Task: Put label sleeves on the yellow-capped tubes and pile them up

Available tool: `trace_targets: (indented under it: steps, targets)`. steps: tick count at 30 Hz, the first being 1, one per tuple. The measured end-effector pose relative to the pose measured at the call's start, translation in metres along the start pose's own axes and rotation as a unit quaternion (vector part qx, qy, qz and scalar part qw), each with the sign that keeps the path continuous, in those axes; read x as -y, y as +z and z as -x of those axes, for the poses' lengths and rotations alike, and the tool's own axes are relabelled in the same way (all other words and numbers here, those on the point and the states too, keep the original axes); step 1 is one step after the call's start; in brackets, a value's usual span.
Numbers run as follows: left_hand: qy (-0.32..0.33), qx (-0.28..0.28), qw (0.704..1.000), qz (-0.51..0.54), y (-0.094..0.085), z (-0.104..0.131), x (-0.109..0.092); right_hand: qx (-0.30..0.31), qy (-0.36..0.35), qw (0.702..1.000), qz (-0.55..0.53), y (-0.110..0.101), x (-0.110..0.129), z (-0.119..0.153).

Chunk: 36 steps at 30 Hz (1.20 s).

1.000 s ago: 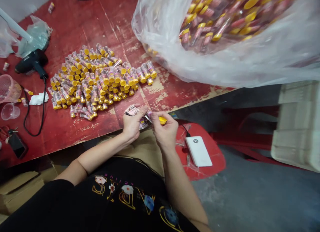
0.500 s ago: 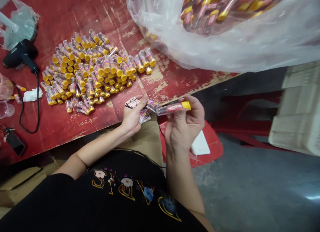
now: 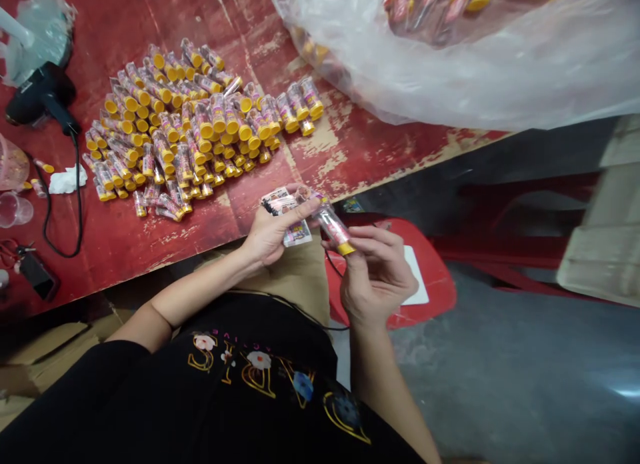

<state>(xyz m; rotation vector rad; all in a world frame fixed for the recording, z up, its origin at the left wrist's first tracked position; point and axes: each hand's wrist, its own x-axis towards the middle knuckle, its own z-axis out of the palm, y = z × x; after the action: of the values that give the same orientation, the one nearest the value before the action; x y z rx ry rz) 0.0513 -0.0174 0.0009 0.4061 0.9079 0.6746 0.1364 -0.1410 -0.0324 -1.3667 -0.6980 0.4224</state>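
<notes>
My left hand [image 3: 273,232] is closed around a small bunch of flat printed plastic sleeves [image 3: 299,233], just off the table's near edge. My right hand [image 3: 377,272] pinches the yellow-capped end of a small clear tube [image 3: 336,231] with a pink label. The tube slants, its other end up against my left thumb and fingertips. Clear film shows around that end; I cannot tell how far the tube sits inside a sleeve. Beyond my hands, a large heap of wrapped yellow-capped tubes [image 3: 200,134] lies on the table.
The worn red table [image 3: 190,251] ends just in front of my body. A big plastic bag [image 3: 440,77] of tubes stands at upper right. A black heat gun [image 3: 45,97] and its cord lie at left. A red stool [image 3: 440,284] and a pale crate [image 3: 600,251] are at right.
My right hand has turned the tube so its yellow cap points down toward me, and has brought its other end to my left fingertips. The view has shifted slightly.
</notes>
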Motion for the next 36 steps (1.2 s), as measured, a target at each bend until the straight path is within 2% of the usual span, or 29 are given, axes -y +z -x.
trace_targets:
  steps: [5, 9, 14, 17, 21, 24, 27, 30, 34, 36]
  targets:
    - [-0.044, 0.054, 0.997, -0.010, -0.003, 0.000, 0.003, 0.034, 0.046, 0.998, -0.019, -0.001, -0.002, 0.000]
    - [-0.087, 0.082, 0.993, -0.022, -0.007, -0.001, -0.001, 0.032, 0.078, 0.996, -0.039, 0.001, -0.005, 0.002]
    - [-0.132, 0.121, 0.980, -0.086, -0.014, -0.005, -0.009, 0.071, -0.036, 0.993, 0.086, -0.001, -0.004, 0.004]
    - [-0.130, 0.137, 0.974, -0.122, -0.017, -0.004, -0.011, 0.081, -0.074, 0.987, 0.120, 0.004, -0.001, 0.001]
    - [-0.120, 0.122, 0.979, -0.107, -0.019, 0.000, -0.007, -0.019, -0.093, 0.991, 0.098, 0.018, -0.005, -0.006]
    - [-0.114, 0.107, 0.982, -0.104, -0.019, 0.001, -0.001, -0.074, -0.077, 0.990, 0.090, 0.028, -0.010, -0.011]
    - [-0.099, 0.084, 0.986, -0.100, -0.019, -0.005, 0.003, -0.081, -0.060, 0.992, 0.080, 0.034, -0.019, -0.017]
    - [-0.086, 0.059, 0.991, -0.089, -0.019, -0.020, 0.004, -0.085, -0.036, 0.994, 0.055, 0.041, -0.040, -0.035]
    - [-0.063, -0.013, 0.996, -0.058, -0.022, -0.042, -0.001, -0.086, -0.006, 0.995, 0.046, 0.054, -0.089, -0.084]
    - [-0.056, -0.043, 0.996, -0.044, -0.027, -0.049, -0.005, -0.039, -0.012, 0.997, 0.067, 0.060, -0.110, -0.111]
